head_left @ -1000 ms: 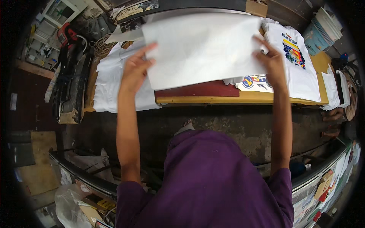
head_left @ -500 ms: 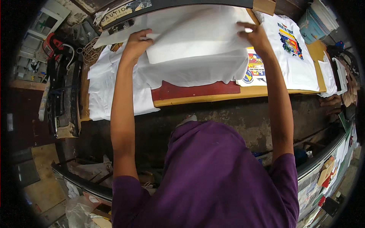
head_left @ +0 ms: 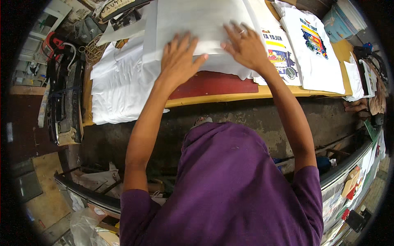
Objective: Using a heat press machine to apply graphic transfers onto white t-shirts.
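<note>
Palms down over the white sheet, nothing gripped
We've got our left hand and right hand flat with fingers fanned, probably to smooth it evenly. It lies over white cloth on the red board, mid-worktop; white fabric sits left and printed shirts right, likely leaving us the middle. Fingers are blurry, so we can't tell how hard they press.
</note>
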Motion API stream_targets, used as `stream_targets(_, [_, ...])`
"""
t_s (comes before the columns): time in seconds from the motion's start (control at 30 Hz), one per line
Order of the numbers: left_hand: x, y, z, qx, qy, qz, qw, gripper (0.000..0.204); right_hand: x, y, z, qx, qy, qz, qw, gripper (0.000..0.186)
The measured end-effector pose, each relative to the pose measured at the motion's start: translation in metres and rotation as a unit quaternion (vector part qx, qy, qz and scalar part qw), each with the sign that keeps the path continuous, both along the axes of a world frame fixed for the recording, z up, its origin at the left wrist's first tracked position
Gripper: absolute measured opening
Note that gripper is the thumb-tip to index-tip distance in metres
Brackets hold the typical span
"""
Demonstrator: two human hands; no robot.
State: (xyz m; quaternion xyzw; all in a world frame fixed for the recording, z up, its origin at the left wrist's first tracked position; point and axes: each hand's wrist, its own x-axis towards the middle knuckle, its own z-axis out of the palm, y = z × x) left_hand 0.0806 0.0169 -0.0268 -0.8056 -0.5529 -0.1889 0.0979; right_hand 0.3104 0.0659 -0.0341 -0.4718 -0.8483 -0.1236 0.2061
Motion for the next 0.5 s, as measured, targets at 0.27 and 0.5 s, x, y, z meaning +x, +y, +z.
stream_targets(0.27, [-0.014, 0.110, -0.001, -0.039, 0.006, 0.006, 0.999, 0.072, 0.000, -0.014, -0.009, -0.076, -0.046, -0.017, 0.996, 0.064])
stream_targets(0.5, [-0.023, 0.177, 0.005, -0.199, 0.030, 0.107, 0.974, 0.074, 0.001, -0.024, -0.009, -0.073, -0.009, -0.013, 0.997, 0.067])
